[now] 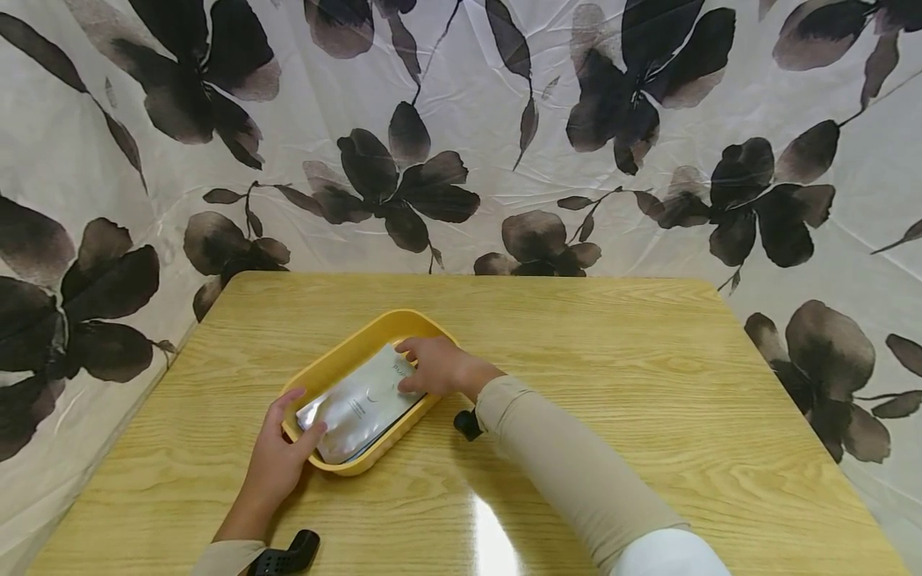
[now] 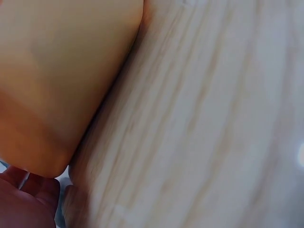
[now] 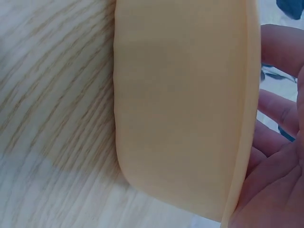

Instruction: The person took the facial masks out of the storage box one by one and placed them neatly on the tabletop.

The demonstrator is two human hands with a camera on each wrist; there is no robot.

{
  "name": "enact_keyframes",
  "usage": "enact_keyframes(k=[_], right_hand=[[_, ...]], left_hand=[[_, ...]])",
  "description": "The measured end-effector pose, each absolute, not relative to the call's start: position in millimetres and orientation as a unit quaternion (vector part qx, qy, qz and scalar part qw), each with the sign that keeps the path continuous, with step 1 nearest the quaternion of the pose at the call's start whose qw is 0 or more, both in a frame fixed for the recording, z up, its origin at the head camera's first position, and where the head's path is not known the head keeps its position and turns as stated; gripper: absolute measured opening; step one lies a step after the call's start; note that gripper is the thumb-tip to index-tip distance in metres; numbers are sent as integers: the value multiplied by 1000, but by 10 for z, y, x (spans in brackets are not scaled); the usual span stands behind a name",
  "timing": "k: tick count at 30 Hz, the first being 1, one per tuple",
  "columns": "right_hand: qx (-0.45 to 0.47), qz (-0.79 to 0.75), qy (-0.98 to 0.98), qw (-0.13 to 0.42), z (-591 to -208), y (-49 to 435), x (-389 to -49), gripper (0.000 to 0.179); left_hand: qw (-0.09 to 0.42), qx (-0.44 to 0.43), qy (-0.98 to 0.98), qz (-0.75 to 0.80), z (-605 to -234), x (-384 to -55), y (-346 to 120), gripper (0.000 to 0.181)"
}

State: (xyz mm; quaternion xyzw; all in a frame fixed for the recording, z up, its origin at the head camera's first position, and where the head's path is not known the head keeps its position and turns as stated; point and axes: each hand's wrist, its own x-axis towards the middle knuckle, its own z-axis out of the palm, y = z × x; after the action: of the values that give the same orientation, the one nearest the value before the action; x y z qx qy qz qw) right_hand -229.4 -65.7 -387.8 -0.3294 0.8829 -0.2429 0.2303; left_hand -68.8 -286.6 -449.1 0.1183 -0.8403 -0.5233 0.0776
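Observation:
A yellow plastic basket (image 1: 374,460) sits at a slant on the wooden table. Inside it lies a flat, shiny silver-white pouch (image 1: 360,408) with small printing; a dark edge shows beneath it. My left hand (image 1: 277,456) holds the basket's near left end, thumb over the rim. In the left wrist view, fingers of that hand (image 2: 28,197) are by the basket's corner. My right hand (image 1: 439,366) reaches over the far right end, fingers spread at the pouch's upper end. The right wrist view shows the basket's outer wall (image 3: 180,104) beside the palm; the fingertips' contact is hidden.
The wood-grain table (image 1: 612,360) extends right of the basket. A floral cloth (image 1: 461,144) hangs behind and beside it. Black wrist devices (image 1: 468,425) are worn on both forearms, and glare shines near the table's front.

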Motion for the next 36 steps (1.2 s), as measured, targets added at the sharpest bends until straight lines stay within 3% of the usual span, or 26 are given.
enact_keyframes(k=[14,27,36], right_hand=[[-308,-336,857,240,-3813,-639,-2257,66],[-362,-379,812,259,-3779,-743,-2088,61],[-308,-410,813,274,-3824,-775,-1975,52]], left_hand=[[63,126,-838,-527,-4476,-694,-2856,64],[60,123,-829,-542,-4470,-694,-2848,64],[71,121,-835,-532,-4493,-692,-2862,62]])
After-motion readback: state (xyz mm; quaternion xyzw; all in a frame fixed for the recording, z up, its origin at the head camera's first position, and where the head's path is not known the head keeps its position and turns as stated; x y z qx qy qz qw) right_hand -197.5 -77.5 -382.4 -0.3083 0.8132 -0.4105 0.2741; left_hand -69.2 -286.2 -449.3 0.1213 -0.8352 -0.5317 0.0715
